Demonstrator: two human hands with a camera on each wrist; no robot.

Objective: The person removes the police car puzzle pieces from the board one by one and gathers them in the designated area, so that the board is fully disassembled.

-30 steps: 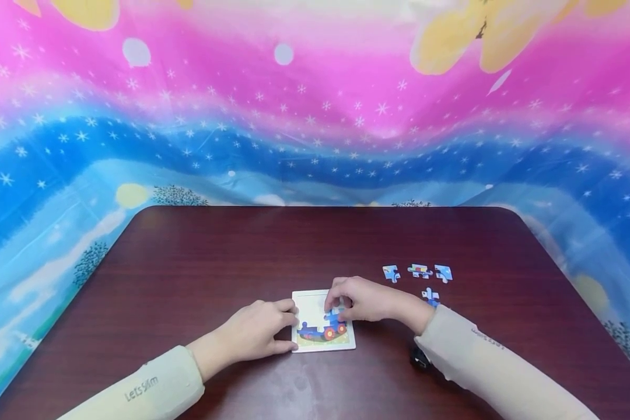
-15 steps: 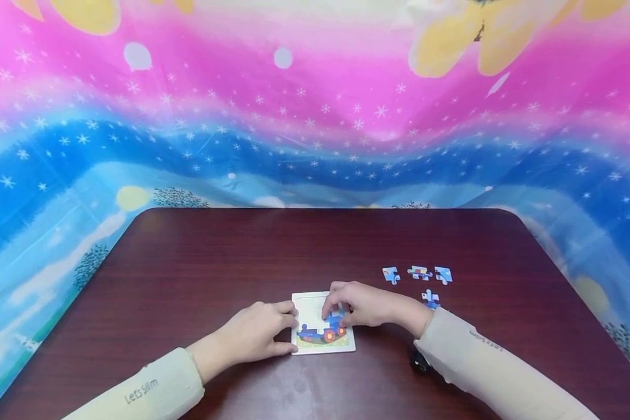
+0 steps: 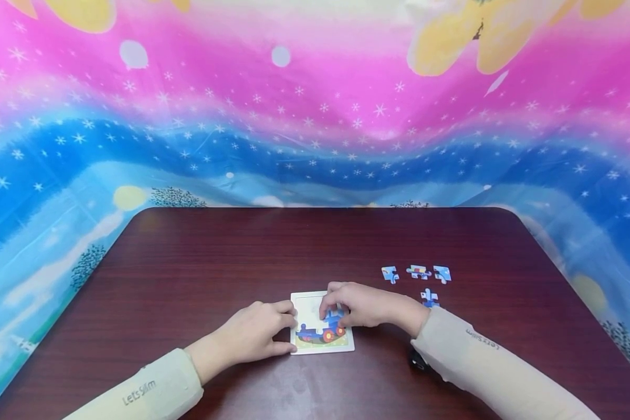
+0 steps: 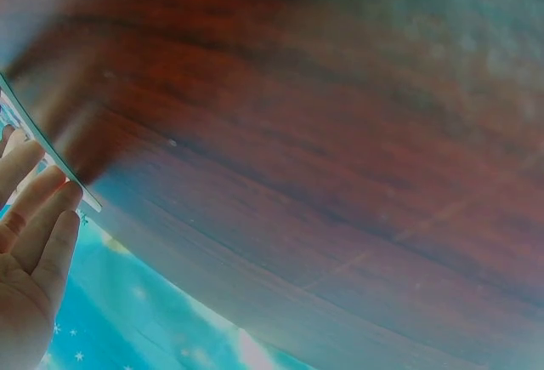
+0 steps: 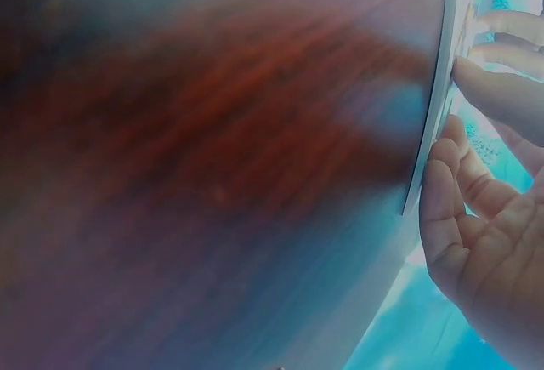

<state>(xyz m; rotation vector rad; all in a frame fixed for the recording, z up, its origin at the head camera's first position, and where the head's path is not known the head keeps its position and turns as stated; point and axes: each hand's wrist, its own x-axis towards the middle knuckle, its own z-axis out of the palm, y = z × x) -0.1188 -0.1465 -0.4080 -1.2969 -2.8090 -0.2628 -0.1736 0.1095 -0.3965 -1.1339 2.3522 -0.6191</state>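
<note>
A square white puzzle tray (image 3: 322, 351) lies on the table, its lower part filled with pieces showing a blue vehicle with red wheels. My left hand (image 3: 254, 329) rests its fingertips and thumb along the tray's left edge; in the left wrist view its fingers (image 4: 53, 234) reach nearly straight to that edge. My right hand (image 3: 364, 304) is over the tray's right side, index finger and thumb at either side of a blue puzzle piece (image 3: 334, 318), pinching it. The hand partly hides that piece. In the right wrist view the right hand's fingers (image 5: 439, 200) are bent close by the tray edge (image 5: 431, 123).
Several loose puzzle pieces lie right of the tray: a blue corner piece (image 3: 390, 275), a multicoloured one (image 3: 419, 272), another blue one (image 3: 442, 274) and a blue one (image 3: 429, 297) by the right forearm. A dark object (image 3: 417, 359) shows under the right sleeve. A patterned curtain (image 3: 315, 116) stands behind the table (image 3: 215, 251).
My right hand has shifted slightly left and down over the tray, its index finger lower on the blue piece. The left hand stays at the tray's left edge.
</note>
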